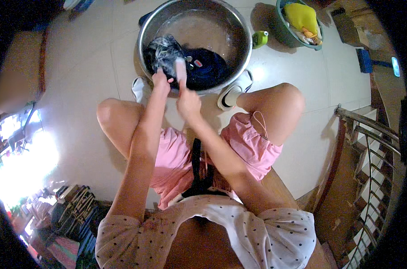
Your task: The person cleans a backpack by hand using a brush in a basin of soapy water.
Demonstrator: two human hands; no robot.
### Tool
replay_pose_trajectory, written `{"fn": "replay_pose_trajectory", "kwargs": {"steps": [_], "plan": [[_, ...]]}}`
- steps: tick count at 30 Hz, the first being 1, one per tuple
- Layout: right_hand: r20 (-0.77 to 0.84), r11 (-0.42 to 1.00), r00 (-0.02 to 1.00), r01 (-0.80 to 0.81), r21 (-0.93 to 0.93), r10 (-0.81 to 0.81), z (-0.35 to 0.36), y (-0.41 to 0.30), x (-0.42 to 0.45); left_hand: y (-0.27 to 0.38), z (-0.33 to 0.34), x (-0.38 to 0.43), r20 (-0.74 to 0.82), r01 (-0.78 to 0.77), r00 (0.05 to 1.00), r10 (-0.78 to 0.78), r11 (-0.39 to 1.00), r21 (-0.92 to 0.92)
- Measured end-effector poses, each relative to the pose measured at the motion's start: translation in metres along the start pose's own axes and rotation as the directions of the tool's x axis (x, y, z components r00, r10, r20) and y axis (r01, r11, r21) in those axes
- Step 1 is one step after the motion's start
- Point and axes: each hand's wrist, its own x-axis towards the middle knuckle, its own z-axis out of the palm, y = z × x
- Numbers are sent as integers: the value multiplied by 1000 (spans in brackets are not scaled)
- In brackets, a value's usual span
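A large round metal basin stands on the tiled floor before me, with cloudy water in it. Dark wet cloth lies in its near part, a small red and white tag on it. At the basin's near left, my left hand grips a sudsy part of the dark cloth. Just right of it, my right hand is closed on the handle of a pale brush, whose head is blurred and touches or nearly touches the sudsy cloth.
Right of the basin stand a green bottle and a green-grey tub holding yellow cloth. My feet in pale slippers flank the basin's near rim. A metal stair railing is at the right, and stacked items lie at the lower left.
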Motion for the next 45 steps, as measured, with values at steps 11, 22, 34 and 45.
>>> {"fn": "replay_pose_trajectory", "kwargs": {"steps": [11, 22, 34, 45], "plan": [[108, 998, 994, 40, -50, -35, -23, -11, -7, -2, -5, 6, 55, -134, 991, 123, 914, 384], [109, 963, 957, 271, 9, -270, -29, 22, 11, 37, 10, -10, 56, -203, 978, 200, 865, 459], [284, 951, 938, 255, -175, -199, -54, -41, 18, 17, -9, 3, -67, -360, 850, 523, 668, 651], [158, 934, 923, 331, 134, -350, -42, -8, 19, 14, -11, 10, 43, -458, 867, 497, 760, 461]]}}
